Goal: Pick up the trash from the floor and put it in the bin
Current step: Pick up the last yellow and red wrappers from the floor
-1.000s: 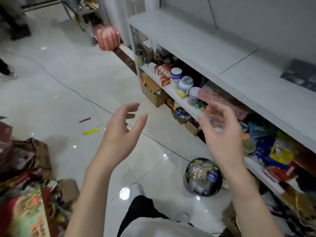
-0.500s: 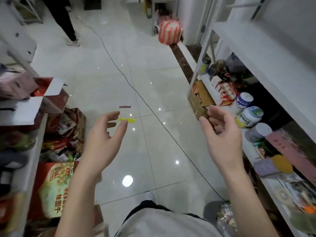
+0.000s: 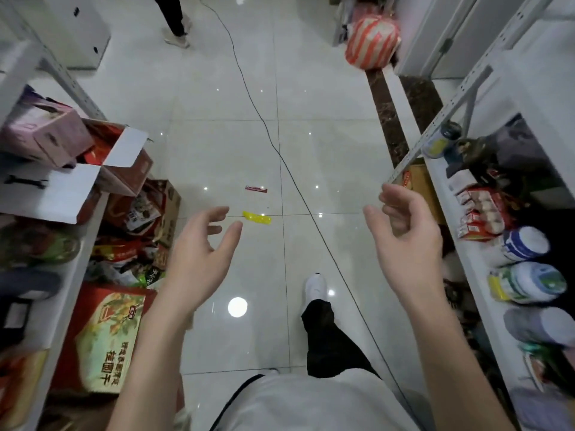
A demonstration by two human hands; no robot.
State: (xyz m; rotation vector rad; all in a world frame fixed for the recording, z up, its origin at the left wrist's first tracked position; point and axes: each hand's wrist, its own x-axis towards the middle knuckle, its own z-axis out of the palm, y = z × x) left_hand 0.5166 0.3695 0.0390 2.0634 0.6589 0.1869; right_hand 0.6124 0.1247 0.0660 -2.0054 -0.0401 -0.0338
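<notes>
- Yellow wrapper (image 3: 257, 218) lies flat on the glossy tiled floor (image 3: 217, 144), across a tile seam mid-aisle. It is seen just past the fingertips of the raised left hand (image 3: 202, 253). A red strip (image 3: 256, 189), probably another wrapper though too small to be sure, lies a little farther on.
- Both hands are up and empty. The left has its fingers spread and relaxed; the right hand (image 3: 404, 241) has its fingers loosely curled around nothing.
- A thin black cable (image 3: 267, 135) runs along the floor just right of both pieces and passes beside the person's white shoe (image 3: 315, 286). A step or stoop toward the litter could snag it and cause a trip.
- Both pieces sit flush on polished tile, so fingers may skid over them or push them along instead of lifting. Working a nail under an edge looks the surer way.
- Open cartons (image 3: 124, 169) crowd the floor's left edge, and jars (image 3: 525, 244) stand at the lip of the shelf (image 3: 477, 275) on the right. An elbow swung wide while bending could knock goods down.
- The bin is out of view, so the carry likely means turning in a narrow aisle, again near the cable.
- Taking only the nearer yellow piece would leave the red one behind.
</notes>
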